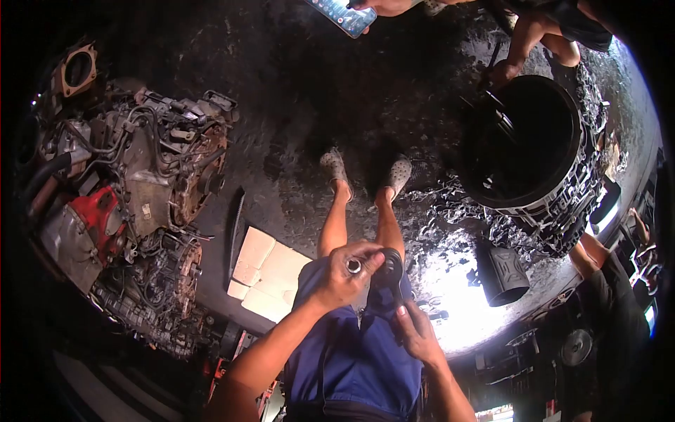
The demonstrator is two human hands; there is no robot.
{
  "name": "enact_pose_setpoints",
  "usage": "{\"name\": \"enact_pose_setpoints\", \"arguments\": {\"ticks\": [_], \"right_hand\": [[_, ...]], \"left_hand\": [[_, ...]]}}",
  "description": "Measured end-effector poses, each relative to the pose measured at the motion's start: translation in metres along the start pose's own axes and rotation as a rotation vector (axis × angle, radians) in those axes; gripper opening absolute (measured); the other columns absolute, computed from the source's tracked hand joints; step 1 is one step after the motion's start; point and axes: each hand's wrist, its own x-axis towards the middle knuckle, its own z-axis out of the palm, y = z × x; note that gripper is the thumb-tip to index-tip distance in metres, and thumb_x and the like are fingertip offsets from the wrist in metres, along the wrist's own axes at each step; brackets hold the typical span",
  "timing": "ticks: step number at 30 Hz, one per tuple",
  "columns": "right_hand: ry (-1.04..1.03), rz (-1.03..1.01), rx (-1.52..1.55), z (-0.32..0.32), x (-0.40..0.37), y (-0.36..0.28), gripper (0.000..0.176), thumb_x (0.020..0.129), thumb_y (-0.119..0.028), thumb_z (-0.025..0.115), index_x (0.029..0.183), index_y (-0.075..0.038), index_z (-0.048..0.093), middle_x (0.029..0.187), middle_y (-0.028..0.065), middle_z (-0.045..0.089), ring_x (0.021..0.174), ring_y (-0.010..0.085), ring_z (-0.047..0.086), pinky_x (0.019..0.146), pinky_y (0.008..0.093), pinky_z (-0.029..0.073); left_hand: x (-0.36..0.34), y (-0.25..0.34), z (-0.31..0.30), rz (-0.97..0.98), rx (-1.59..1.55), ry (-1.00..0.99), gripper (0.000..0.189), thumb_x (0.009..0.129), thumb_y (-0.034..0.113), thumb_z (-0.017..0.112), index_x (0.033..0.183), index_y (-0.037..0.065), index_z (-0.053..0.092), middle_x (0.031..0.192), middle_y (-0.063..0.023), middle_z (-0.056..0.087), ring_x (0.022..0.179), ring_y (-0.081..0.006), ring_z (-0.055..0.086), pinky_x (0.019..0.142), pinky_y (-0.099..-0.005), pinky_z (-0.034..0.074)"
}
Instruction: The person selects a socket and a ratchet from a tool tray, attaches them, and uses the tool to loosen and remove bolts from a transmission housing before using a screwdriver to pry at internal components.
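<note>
My left hand [343, 280] is closed around a small hollow metal tube [354, 265], its bright round end facing up. Its thumb and fingertip also reach the rounded head of a long dark metal part [391, 264]. My right hand [420, 333] is closed on the lower end of that dark part, with the thumb along it. Both hands are over my lap, above blue shorts [351, 369]. Most of the tube is hidden inside my left fist.
Large engine assemblies [155, 169] stand at left, near flattened cardboard [271, 271]. At right, a big dark ring-shaped housing [524, 204] sits among metal scraps, with a black canister [505, 274] below. One person's hand [503, 72] reaches to the housing; another person holds a phone [342, 15].
</note>
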Motion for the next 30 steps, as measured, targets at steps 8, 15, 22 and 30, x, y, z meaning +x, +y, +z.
{"name": "enact_pose_setpoints", "arguments": {"ticks": [8,15,22,30], "right_hand": [[0.194,-0.209,-0.226,-0.005,0.012,0.003,0.04,0.106,-0.033,0.043,0.09,0.002,0.053,0.065,0.0164,0.053,0.059,0.0294,0.052,0.059,0.0405,0.041],[0.145,-0.257,0.2,-0.006,0.027,-0.004,0.048,0.104,-0.051,0.04,0.081,-0.01,0.046,0.062,-0.0038,0.041,0.049,0.006,0.036,0.044,0.0244,0.03],[-0.183,-0.211,0.803,-0.007,0.019,-0.02,0.052,0.1,-0.059,0.041,0.077,-0.012,0.043,0.06,-0.0025,0.036,0.045,0.0085,0.033,0.039,0.0258,0.026],[0.149,-0.498,-0.127,-0.002,0.008,-0.015,0.051,0.105,-0.046,0.042,0.077,-0.003,0.047,0.067,0.008,0.048,0.06,0.0246,0.051,0.06,0.036,0.045]], "left_hand": [[0.034,0.02,0.002,0.234,0.179,0.032,0.025,0.093,0.022,0.072,0.105,-0.001,0.069,0.084,-0.0013,0.064,0.068,-0.0064,0.056,0.063,-0.0217,0.045],[0.066,0.036,0.016,0.18,-0.075,0.015,0.023,0.096,0.019,0.065,0.105,-0.001,0.07,0.084,-0.0017,0.067,0.058,-0.001,0.047,0.056,-0.0187,0.039],[0.078,0.049,0.026,0.145,-0.178,-0.346,0.038,0.097,0.022,0.064,0.128,0.002,0.057,0.1,-0.0056,0.071,0.086,-0.0139,0.065,0.085,-0.0278,0.05],[0.043,0.039,0.039,0.065,-0.241,-0.483,0.052,0.098,0.029,0.063,0.136,0.0,0.043,0.074,-0.0056,0.062,0.067,-0.0135,0.063,0.068,-0.027,0.05]]}}
